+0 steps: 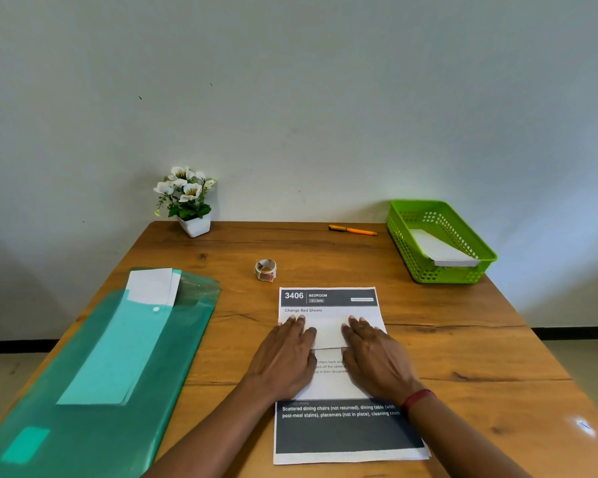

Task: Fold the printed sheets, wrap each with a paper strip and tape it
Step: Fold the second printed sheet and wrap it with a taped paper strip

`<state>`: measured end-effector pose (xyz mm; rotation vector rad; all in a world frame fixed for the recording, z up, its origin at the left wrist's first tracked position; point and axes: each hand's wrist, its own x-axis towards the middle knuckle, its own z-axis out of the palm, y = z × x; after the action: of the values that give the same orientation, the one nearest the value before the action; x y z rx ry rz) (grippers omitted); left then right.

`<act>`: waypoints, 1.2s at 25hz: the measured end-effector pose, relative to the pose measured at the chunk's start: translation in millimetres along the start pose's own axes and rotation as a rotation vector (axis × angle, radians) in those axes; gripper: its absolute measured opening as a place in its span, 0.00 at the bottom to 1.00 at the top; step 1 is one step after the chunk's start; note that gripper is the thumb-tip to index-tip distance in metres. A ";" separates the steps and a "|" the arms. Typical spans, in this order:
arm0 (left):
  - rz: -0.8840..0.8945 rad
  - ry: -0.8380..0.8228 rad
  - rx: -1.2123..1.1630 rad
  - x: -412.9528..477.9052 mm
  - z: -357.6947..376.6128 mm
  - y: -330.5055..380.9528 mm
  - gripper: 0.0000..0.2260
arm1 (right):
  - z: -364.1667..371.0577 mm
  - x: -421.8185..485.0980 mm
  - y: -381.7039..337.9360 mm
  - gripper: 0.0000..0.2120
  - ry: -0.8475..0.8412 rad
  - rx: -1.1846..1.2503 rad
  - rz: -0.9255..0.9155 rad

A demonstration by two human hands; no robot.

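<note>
A printed sheet (328, 301) headed "3406 BEDROOM" lies on top of a stack of printed sheets (346, 432) at the table's front middle. My left hand (283, 357) and my right hand (373, 357) rest flat on it side by side, fingers straight and pointing away from me, across a horizontal edge in the paper. A small roll of tape (266, 269) stands just beyond the sheet. White paper strips (154, 286) stick out of a green transparent folder (83, 374) at the left.
A green plastic basket (463, 270) at the back right holds a folded white paper (439, 251). An orange pen (353, 230) lies near the back edge. A small potted flower (189, 201) stands at the back left against the wall.
</note>
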<state>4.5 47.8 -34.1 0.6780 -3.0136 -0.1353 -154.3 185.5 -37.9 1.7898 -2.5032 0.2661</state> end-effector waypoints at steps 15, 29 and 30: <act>-0.152 -0.045 -0.010 -1.8 22.5 6.9 0.34 | 24.8 -6.8 -5.9 0.38 -0.131 0.057 0.108; -0.160 0.085 -0.165 3.8 9.5 -29.9 0.31 | 0.4 6.6 42.3 0.24 -0.031 0.198 0.213; -0.167 0.085 -0.211 4.5 8.7 -32.0 0.32 | 2.2 6.7 45.2 0.26 -0.031 0.220 0.213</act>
<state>13.4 17.7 -45.7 0.8863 -2.8057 -0.4131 -199.0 193.1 -44.0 1.6021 -2.7850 0.5486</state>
